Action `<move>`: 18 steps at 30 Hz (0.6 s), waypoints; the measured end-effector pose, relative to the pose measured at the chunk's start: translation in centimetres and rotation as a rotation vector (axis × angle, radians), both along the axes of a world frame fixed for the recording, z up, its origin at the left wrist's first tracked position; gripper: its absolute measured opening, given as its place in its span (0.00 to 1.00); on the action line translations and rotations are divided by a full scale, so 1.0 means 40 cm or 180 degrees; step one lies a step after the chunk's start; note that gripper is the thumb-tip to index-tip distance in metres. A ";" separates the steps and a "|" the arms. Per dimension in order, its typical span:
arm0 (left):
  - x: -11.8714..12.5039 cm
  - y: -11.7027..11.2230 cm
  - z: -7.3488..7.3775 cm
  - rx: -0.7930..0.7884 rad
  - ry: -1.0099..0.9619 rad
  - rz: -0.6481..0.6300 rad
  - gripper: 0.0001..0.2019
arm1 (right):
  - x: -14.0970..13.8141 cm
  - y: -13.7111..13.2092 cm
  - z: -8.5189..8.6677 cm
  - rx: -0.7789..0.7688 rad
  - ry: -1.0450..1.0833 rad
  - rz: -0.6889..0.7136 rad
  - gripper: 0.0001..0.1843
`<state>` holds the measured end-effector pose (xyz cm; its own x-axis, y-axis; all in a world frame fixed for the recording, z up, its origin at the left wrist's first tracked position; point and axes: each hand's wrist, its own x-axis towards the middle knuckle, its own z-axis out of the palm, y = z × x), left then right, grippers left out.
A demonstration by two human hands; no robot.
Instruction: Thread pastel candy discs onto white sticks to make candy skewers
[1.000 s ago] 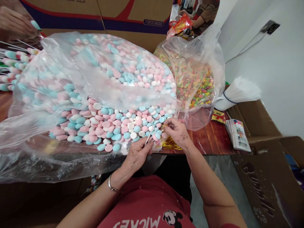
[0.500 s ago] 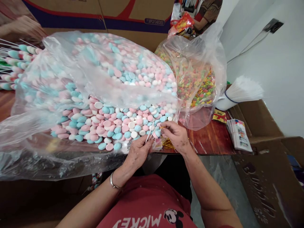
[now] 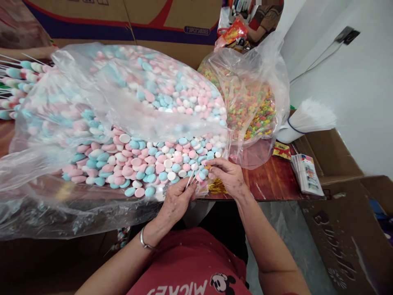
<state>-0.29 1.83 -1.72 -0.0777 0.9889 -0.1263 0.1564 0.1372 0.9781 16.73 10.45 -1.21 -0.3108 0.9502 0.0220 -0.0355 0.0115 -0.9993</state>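
My left hand (image 3: 176,200) is closed round a thin white stick (image 3: 190,178) that points up toward the sweets. My right hand (image 3: 227,176) pinches a small pink sweet (image 3: 200,177) at the stick's tip. Both hands sit at the front edge of the wooden table (image 3: 270,180), just below the mouth of a large clear plastic bag (image 3: 101,106) full of pink, blue and white marshmallow sweets (image 3: 144,159). A heap of gold twist ties (image 3: 216,187) lies under my right hand.
A second clear bag of small multicoloured sweets (image 3: 251,106) stands at the right. A bundle of white sticks (image 3: 307,119) and a pack of cards (image 3: 307,174) lie beyond it. Finished sweet skewers (image 3: 18,78) lie far left. Cardboard boxes (image 3: 147,24) line the back; another person (image 3: 264,20) works there.
My hands stay almost in place, the right fingers shifting slightly on the sweet at the stick's tip. Another person's hand at the far left has drawn away from the skewers.
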 end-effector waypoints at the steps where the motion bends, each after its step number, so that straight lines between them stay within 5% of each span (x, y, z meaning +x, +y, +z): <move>1: 0.000 0.000 0.000 -0.0011 -0.0019 0.0015 0.17 | 0.000 0.001 0.000 0.0000 0.0014 0.0011 0.10; 12: 0.003 -0.009 -0.006 0.0129 -0.0143 0.0117 0.16 | 0.007 0.006 0.016 0.0879 -0.0293 0.0050 0.06; 18: 0.002 -0.008 -0.005 0.0151 -0.0042 0.0061 0.16 | 0.003 0.003 0.010 0.0393 -0.0178 -0.0031 0.08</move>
<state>-0.23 1.52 -1.93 -0.0952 0.9922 -0.0804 0.1414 0.0934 0.9855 16.83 10.58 -0.80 -0.3054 0.9444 0.1218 0.0210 0.1345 -0.9907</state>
